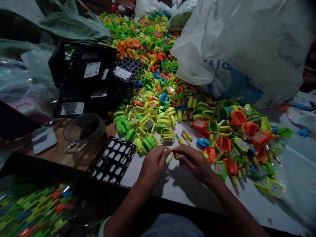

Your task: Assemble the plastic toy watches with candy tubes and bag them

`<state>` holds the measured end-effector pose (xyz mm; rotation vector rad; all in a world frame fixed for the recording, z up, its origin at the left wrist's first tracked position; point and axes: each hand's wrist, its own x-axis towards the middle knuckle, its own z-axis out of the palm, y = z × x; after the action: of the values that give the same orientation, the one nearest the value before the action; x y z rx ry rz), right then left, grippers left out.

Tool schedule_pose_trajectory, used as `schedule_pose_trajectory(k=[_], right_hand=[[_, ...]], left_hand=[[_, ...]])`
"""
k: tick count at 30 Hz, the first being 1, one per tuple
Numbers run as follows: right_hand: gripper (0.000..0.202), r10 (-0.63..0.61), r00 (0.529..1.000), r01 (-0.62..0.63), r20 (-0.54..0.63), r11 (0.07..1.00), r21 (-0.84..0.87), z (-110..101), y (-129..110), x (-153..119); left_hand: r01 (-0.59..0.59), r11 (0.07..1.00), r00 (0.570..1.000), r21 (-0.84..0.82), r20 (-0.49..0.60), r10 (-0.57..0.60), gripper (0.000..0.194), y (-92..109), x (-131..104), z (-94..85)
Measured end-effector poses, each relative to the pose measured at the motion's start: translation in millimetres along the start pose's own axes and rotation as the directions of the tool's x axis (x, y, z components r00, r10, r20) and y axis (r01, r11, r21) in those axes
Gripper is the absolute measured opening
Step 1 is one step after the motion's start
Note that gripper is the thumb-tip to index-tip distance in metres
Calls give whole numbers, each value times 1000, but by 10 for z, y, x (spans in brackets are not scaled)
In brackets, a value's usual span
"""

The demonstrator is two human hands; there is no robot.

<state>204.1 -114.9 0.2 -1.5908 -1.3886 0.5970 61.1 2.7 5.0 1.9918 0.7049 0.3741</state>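
My left hand (153, 164) is closed on a yellow-green plastic toy watch (169, 158), whose curved band shows below the fingertips. Just to the right, my right hand (194, 160) pinches a small red piece (175, 154), mostly covered by the fingers. The fingertips of both hands nearly meet over the white tabletop (190, 187). Small yellow-wrapped tubes (185, 137) lie just beyond them. Yellow and green toy watches (168, 135) are lined up ahead of my left hand. Orange, green and yellow ones (231, 166) with more tubes lie to the right of my right hand.
A black grid tray (123, 141) lies left of my hands, near a glass cup (84, 126) with dark contents. Black crates (81, 75) with white labels stand behind. A large white sack (242, 42) rises at right; a heap of toy watches (138, 33) stretches back.
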Motion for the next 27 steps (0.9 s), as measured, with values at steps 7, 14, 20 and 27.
schedule_pose_trajectory(k=[7,14,20,27], right_hand=[[15,76,997,-76,1,997,26,-4,4,-15],[7,-183,979,202,92,933,-298,-8,-6,10],[6,-333,934,338,128,711,-616,60,-23,-58],[20,-408,868,487,283,586,-648,-23,-134,-57]], left_hand=[[-7,1000,998,15,58,6,34,-13,7,-8],[161,987,981,-23,117,-157,38,-35,25,-30],[249,964,956,-87,180,-231,41,31,13,-55],[346,929,910,-133,291,-297,41,62,-24,-42]])
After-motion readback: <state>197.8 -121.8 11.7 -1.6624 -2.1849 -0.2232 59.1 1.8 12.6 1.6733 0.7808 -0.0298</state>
